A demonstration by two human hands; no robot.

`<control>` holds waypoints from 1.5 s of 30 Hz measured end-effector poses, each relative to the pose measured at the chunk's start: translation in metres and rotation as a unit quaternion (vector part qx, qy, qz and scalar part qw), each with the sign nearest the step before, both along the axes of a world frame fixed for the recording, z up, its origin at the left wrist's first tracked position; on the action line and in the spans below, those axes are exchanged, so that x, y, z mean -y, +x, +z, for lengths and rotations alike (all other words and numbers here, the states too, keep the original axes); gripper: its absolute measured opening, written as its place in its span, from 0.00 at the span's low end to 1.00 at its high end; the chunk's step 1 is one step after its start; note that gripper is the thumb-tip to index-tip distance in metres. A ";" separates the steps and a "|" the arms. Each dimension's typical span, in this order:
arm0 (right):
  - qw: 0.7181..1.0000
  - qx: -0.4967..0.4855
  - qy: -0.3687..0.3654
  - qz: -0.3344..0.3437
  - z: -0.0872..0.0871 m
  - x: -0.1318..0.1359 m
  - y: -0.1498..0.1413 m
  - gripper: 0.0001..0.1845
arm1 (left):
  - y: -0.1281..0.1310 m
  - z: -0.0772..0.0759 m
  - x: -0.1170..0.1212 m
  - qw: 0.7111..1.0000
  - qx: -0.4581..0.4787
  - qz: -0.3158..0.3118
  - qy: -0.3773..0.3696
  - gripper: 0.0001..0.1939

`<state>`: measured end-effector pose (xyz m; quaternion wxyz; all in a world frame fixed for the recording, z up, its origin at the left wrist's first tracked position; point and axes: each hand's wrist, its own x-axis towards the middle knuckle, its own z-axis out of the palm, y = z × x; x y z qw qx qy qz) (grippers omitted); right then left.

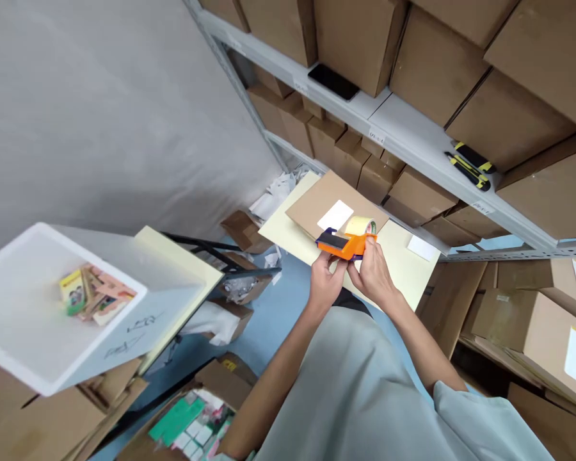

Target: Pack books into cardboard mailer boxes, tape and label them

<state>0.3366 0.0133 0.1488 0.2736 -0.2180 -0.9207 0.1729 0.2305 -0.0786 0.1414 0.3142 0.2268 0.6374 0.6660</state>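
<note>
Both of my hands hold an orange tape dispenser (350, 246) with a dark blue edge and a yellowish roll of tape in it. The fingers of my left hand (327, 278) grip its left, lower side. On the right, my right hand (373, 272) is closed around the end near the roll. Just beyond the dispenser lies a brown cardboard box (312, 205) with a white label (336, 215) on top. It rests on a pale yellow tabletop (403, 269). The undersides of the fingers are partly hidden.
A white bin (168, 269) holding small colourful packs stands at left. Shelves (413, 128) of cardboard boxes rise ahead, with a black phone (333, 82) and yellow-black utility knives (468, 169) on one. More labelled boxes (547, 320) stack at right; an open carton (192, 422) sits below left.
</note>
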 end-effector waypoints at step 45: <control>0.888 0.427 0.055 -0.161 -0.152 0.036 0.215 0.24 | -0.033 -0.212 0.089 0.984 -0.136 0.023 -0.112 0.08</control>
